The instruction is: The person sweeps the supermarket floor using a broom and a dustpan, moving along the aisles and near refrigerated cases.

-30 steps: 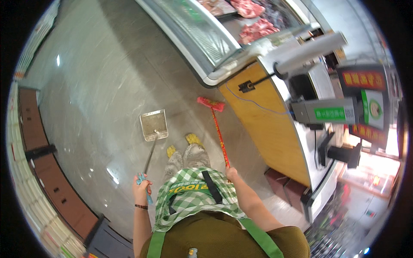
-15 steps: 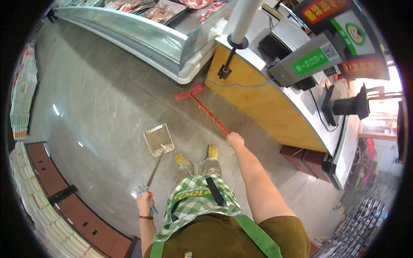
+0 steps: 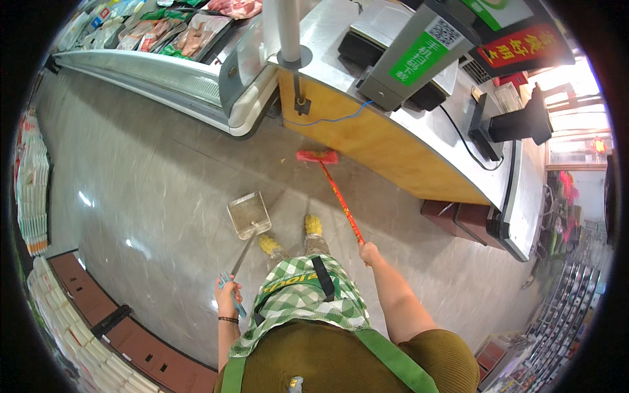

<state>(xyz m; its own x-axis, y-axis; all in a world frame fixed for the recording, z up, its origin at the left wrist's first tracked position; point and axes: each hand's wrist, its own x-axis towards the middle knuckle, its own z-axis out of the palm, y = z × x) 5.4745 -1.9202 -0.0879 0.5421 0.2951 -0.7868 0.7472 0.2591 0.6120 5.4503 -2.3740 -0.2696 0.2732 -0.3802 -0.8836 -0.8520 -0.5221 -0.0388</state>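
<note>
My right hand [image 3: 369, 253] is closed around the red handle of a broom [image 3: 341, 204]. Its pink-red broom head [image 3: 317, 156] rests on the floor close to the foot of the wooden counter. A small pale scrap [image 3: 283, 160] lies on the floor just left of the bristles. In my left hand [image 3: 227, 295] is the blue grip of a long-handled dustpan [image 3: 249, 213]. The pan sits on the floor ahead of my left foot, its open side facing away from me. What looks like a little dirt lies in it, too small to name.
A wood-fronted counter [image 3: 386, 169] with a metal top runs along the right, carrying scales and screens. A glass-sided meat display case [image 3: 151, 75] stands far left. Stacked packages [image 3: 33, 187] and brown boxes [image 3: 147, 347] line the left. Metal shelving [image 3: 563, 327] is at the lower right.
The broom head has moved right, along the counter's foot, and my right hand has come nearer to me. My view has shifted along the counter. Both hands keep their grips.
</note>
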